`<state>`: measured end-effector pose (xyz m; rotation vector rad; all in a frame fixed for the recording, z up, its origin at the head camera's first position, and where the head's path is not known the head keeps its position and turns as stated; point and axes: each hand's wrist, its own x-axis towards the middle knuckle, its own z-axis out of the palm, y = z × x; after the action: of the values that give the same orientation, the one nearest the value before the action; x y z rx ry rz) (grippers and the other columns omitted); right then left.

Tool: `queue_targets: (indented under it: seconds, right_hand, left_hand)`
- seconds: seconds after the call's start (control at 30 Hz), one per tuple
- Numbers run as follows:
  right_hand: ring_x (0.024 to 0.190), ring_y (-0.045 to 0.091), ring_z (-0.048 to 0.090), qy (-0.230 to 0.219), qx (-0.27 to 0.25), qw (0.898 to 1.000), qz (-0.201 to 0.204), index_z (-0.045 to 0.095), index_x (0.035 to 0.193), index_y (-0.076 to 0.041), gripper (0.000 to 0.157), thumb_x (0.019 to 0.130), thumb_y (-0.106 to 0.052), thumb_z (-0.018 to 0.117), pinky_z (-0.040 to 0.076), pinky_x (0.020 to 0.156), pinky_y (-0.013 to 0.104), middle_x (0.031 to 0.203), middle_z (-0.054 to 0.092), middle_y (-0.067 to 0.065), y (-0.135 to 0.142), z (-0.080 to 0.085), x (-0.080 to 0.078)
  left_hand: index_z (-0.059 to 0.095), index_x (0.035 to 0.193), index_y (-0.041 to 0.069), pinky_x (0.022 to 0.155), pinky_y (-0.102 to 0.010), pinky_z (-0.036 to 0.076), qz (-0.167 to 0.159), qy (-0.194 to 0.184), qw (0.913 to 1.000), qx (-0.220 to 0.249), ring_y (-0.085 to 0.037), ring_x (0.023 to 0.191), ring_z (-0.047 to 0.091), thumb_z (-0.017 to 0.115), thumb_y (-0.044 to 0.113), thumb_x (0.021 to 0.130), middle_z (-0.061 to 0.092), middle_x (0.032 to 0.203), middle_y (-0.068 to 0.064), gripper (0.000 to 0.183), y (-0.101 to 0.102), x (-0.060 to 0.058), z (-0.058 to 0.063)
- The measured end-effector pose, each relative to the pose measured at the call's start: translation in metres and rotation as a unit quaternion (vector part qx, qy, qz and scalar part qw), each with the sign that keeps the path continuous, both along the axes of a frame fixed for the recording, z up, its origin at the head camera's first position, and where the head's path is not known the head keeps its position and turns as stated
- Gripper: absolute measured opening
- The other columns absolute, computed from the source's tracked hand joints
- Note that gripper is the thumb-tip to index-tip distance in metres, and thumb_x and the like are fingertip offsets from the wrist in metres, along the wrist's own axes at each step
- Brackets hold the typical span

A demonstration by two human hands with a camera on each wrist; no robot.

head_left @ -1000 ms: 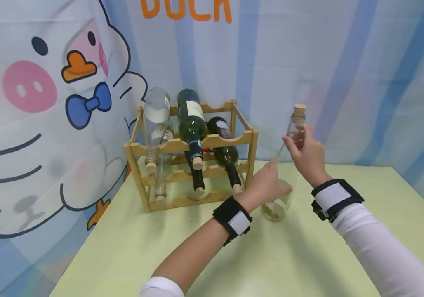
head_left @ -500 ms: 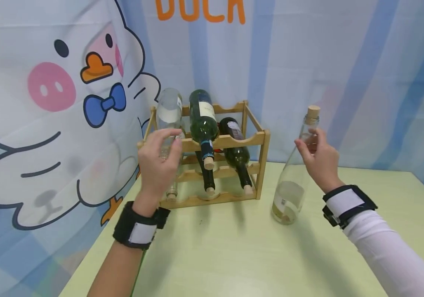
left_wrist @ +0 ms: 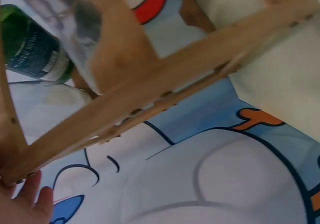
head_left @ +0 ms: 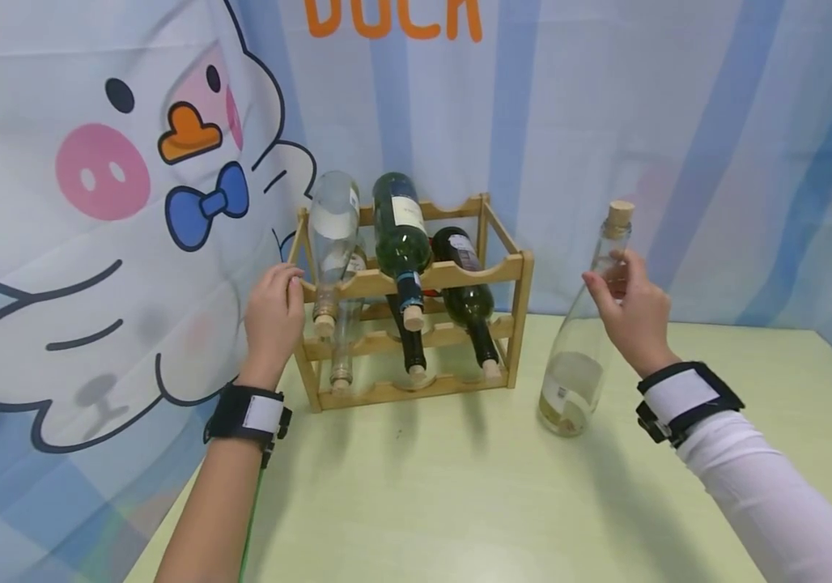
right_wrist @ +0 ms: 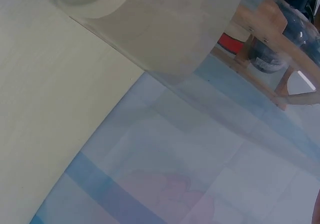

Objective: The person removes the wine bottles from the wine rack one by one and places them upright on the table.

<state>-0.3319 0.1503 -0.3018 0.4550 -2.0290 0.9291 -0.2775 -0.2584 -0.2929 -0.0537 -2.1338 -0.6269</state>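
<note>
Holding a clear corked bottle (head_left: pixel 569 385) in the right hand (head_left: pixel 632 320). Made of colourless, see-through glass, with a slim neck widening smoothly into a broad body, stopped by a pale tan cork (head_left: pixel 621 213) and marked low down by a paler zone; impossible to tell whether label or liquid. Tilted rather than upright, with the top toward one o'clock and the base toward seven, apparently resting on the pale yellow-green table (head_left: pixel 460 486). Gripped by the neck a little below the cork, between thumb and curled fingers, with the cork at twelve o'clock from the hand and the broad body at seven.

Gripping also a light wooden rack (head_left: pixel 524 324) with the left hand (head_left: pixel 273 324), by the upper front corner, at one o'clock from that hand, with fingers bent and drawn close together. Standing on the table at nine o'clock from the right hand, near the held bottle yet apart from it. Loaded with corked bottles, necks frontward: from the rack's middle, a clear bottle (head_left: pixel 334 219) at eleven o'clock, a green bottle (head_left: pixel 401 243) at twelve, a dark bottle (head_left: pixel 469 304) at three. Backed by a blue-and-white striped cloth (head_left: pixel 598 97), printed at nine o'clock with a white duck (head_left: pixel 168 267).
</note>
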Motion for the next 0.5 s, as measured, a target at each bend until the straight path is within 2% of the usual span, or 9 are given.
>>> queue_targets:
  seconds: [0.1, 0.2, 0.33, 0.5]
  right_hand:
    - [0.069, -0.008, 0.051, 0.002, -0.006, 1.000, 0.002, 0.047, 0.112, 0.002, 0.040, 0.084, -0.023, 0.058, 0.029, 0.064, -0.002, 0.085, 0.064, 0.020, 0.001, 0.000, -0.001]
    - [0.070, -0.024, 0.037, 0.003, -0.014, 1.000, 0.011, 0.047, 0.113, 0.002, 0.039, 0.084, -0.022, 0.059, 0.030, 0.064, -0.002, 0.084, 0.063, 0.020, 0.002, 0.000, -0.001]
    - [0.071, -0.023, 0.037, -0.011, -0.015, 1.000, 0.023, 0.046, 0.114, 0.001, 0.039, 0.085, -0.021, 0.058, 0.031, 0.064, -0.001, 0.085, 0.061, 0.019, 0.002, -0.002, -0.001]
    - [0.072, -0.019, 0.038, -0.043, -0.012, 0.998, 0.043, 0.043, 0.118, 0.000, 0.040, 0.087, -0.022, 0.054, 0.032, 0.066, 0.002, 0.088, 0.059, 0.018, 0.002, -0.004, 0.001]
  left_hand:
    - [0.060, 0.100, -0.002, 0.088, -0.043, 0.041, -0.004, 0.020, 0.9997, -0.015, -0.031, 0.105, 0.051, 0.040, 0.014, 0.092, 0.056, 0.111, -0.017, 0.027, -0.004, -0.006, -0.008]
    - [0.060, 0.099, -0.002, 0.085, -0.043, 0.042, -0.010, 0.053, 0.9985, -0.015, -0.031, 0.100, 0.052, 0.040, 0.014, 0.092, 0.055, 0.108, -0.017, 0.026, -0.005, -0.011, -0.013]
    - [0.061, 0.097, -0.002, 0.082, -0.044, 0.043, -0.005, 0.085, 0.9963, -0.011, -0.032, 0.097, 0.053, 0.041, 0.013, 0.091, 0.056, 0.105, -0.018, 0.025, -0.004, -0.014, -0.018]
    - [0.061, 0.096, -0.001, 0.080, -0.044, 0.044, 0.010, 0.095, 0.9954, -0.012, -0.031, 0.096, 0.054, 0.042, 0.014, 0.091, 0.056, 0.103, -0.017, 0.025, -0.005, -0.017, -0.021]
